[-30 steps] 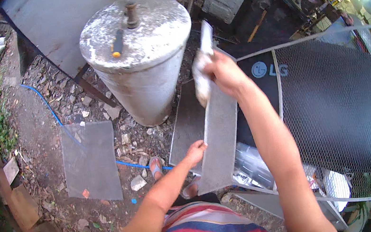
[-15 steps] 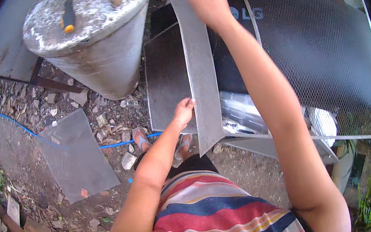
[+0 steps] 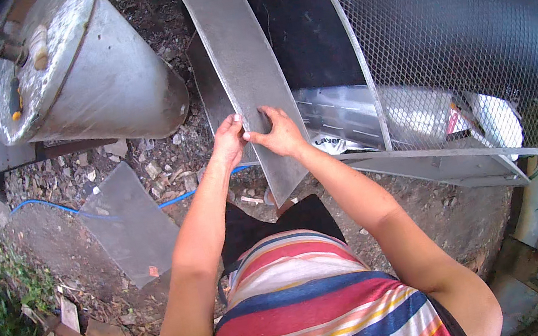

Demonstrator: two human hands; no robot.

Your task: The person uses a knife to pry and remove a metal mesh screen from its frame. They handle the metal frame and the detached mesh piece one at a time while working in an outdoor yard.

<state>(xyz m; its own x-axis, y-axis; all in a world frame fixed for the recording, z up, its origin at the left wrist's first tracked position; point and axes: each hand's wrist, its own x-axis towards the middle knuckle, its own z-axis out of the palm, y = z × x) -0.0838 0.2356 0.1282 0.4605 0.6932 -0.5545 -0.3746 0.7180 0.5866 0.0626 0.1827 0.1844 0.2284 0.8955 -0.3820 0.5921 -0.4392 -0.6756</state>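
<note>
At the pale left edge of a long, narrow, grey rectangular panel (image 3: 239,40), the fingers of the left hand (image 3: 228,144) are curled close together with the thumb against them, apparently pinching that edge. Just beside them, the right hand (image 3: 281,135) is half spread: thumb tip by the same edge, fingers on the panel's face, a clear gap between, so it touches more than it grips. Half a second ago this hand was up near the panel's far end; now it has come down next to the left, which puts both hands at one spot. The panel slants in front of the person, its near corner toward the legs. To its right is a wide wire-mesh screen in a pale metal frame (image 3: 450,29); to its left, a large whitish cylindrical drum (image 3: 122,71), on whose speckled top lie a pale, rounded object (image 3: 40,49) and a dark-handled tool with a yellow end (image 3: 15,100). Nearer, a thin blue hose (image 3: 178,199) runs by a flat grey rectangular sheet (image 3: 130,223) on the ground
</note>
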